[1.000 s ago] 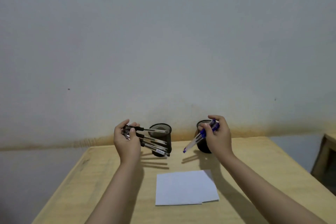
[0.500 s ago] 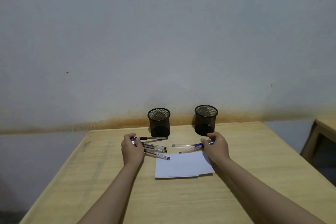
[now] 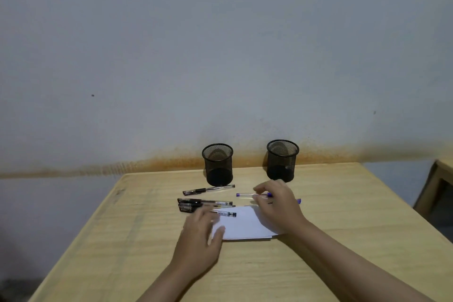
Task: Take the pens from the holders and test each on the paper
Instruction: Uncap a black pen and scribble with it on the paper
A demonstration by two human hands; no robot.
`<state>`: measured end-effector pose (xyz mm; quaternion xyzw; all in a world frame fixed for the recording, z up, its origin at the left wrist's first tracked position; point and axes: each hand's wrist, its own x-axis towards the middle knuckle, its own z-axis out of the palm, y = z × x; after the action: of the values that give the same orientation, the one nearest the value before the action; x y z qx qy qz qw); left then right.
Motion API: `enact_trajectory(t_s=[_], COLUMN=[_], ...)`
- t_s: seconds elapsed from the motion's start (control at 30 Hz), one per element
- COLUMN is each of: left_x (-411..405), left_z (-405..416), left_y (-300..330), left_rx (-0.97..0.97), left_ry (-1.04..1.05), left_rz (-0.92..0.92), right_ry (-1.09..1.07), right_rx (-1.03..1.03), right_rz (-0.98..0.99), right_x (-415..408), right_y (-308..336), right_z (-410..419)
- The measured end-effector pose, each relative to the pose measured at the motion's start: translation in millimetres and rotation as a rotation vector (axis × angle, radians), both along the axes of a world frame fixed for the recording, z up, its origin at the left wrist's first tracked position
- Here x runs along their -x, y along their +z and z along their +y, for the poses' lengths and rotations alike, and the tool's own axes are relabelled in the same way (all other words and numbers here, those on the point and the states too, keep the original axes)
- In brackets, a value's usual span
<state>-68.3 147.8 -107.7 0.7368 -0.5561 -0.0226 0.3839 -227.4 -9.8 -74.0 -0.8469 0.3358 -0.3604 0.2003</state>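
Note:
Two black mesh holders, left holder [image 3: 217, 165] and right holder [image 3: 282, 161], stand without pens at the table's back. Several black pens [image 3: 208, 189] lie in front of the left holder, some bunched together. A blue pen [image 3: 245, 195] lies in front of the right holder, and my right hand [image 3: 279, 206] curls over it, finger and thumb either side of its barrel. A second blue pen's end [image 3: 299, 201] pokes out to the right of that hand. My left hand [image 3: 199, 238], blurred, lies flat with its fingers on the left edge of the white paper [image 3: 245, 224].
The wooden table [image 3: 355, 216] butts against a grey wall with a rusty stain line. Part of another wooden piece of furniture [image 3: 438, 179] shows at the far right. The table's left edge runs diagonally toward me.
Both hands lowered the pens from the air onto the table. My left hand has let go of the black pens and slid back to the paper; my right hand stays at the blue pens.

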Motion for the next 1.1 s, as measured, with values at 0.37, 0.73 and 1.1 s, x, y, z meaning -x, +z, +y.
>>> enact_trajectory(t_s=[0.37,0.73,1.1], left_x=[6,8,13], left_z=[20,23,13], left_y=[-13,4,54], left_rx=[-0.058,0.287,0.298], left_ry=[-0.076,0.102,0.114], left_rz=[-0.082,0.066,0.158], right_ry=[0.176,0.107,0.277], right_rx=[-0.084,-0.584,-0.664], right_rz=[0.347,-0.379,-0.667], right_x=[-37,4,22], right_y=[-2,14,42], right_z=[32,32,44])
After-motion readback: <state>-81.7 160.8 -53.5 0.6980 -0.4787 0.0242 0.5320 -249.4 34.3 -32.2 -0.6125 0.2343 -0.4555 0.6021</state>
